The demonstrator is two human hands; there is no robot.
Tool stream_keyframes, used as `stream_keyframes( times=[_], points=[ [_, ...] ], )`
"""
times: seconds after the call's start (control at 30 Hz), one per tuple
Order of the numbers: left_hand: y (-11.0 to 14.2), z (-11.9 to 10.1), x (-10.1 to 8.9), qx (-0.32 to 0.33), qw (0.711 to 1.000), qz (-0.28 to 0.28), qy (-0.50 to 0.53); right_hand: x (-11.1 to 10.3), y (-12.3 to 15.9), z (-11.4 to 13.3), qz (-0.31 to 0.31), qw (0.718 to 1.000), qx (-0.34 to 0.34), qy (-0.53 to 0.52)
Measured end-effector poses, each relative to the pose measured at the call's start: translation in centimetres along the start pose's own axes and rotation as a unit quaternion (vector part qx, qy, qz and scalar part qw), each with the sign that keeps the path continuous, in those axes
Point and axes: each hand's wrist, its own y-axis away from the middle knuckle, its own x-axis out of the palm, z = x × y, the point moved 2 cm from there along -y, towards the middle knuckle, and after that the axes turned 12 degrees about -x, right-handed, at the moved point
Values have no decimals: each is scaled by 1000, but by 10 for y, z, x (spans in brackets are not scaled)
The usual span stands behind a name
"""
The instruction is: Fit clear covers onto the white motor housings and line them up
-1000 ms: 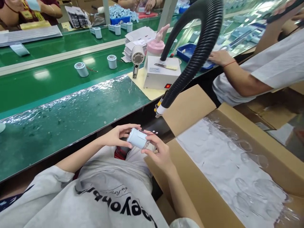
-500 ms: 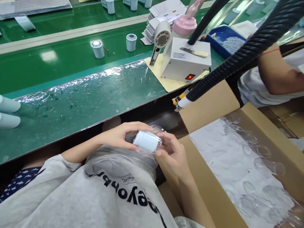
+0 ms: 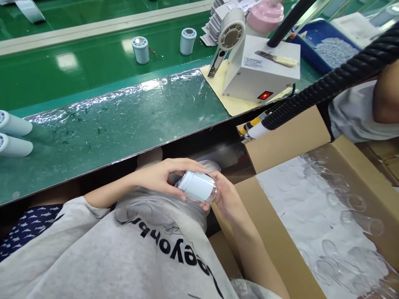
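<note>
Cylinder (image 3: 198,186), pale blue, sits between your hands just above your lap, on your side of the bench edge. Its long axis runs crosswise, dipping gently toward your right; the ringed end points left, and a clear cover (image 3: 213,194) shows around the right end. How far the cover reaches along the body is hard to tell.

Your left hand (image 3: 165,176) grips the ringed end, fingers over the top and thumb beneath. Your right hand (image 3: 226,193) is curled around the clear end.

Ahead of you lies a glossy green bench top (image 3: 131,120), its far edge wrinkled and shiny. Two blue housings (image 3: 15,145) lie on it at the left; two upright motors (image 3: 141,50) stand on the green belt (image 3: 84,50) beyond. A white machine (image 3: 262,68) shows a lit red switch. To your right, an open carton (image 3: 271,236) holds clear cups (image 3: 364,222) on white sheeting, near another person's arm (image 3: 386,97).
</note>
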Motion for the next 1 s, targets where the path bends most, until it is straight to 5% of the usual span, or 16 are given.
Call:
stream_keyframes(
  times=[0.43,0.53,0.6,0.67,0.73,0.9,1.0],
  points=[
    [3,2,6,-41,998,-36,21,3,2,-12,65,992,108,-22],
    [6,-1,9,-97,992,-57,53,-6,4,-11,-14,990,-53,131],
    [8,-2,10,-128,986,-59,87,-10,8,-5,-54,937,-237,252],
    [8,-3,11,-152,981,-49,114,-10,12,0,-17,865,-382,324],
    [8,-3,11,-152,980,-37,122,-9,14,1,40,835,-430,341],
    [7,-4,7,-85,992,-17,94,-10,12,-1,50,947,-270,165],
    [8,-1,8,-103,989,2,107,-8,12,-3,42,974,-207,79]
  ],
)
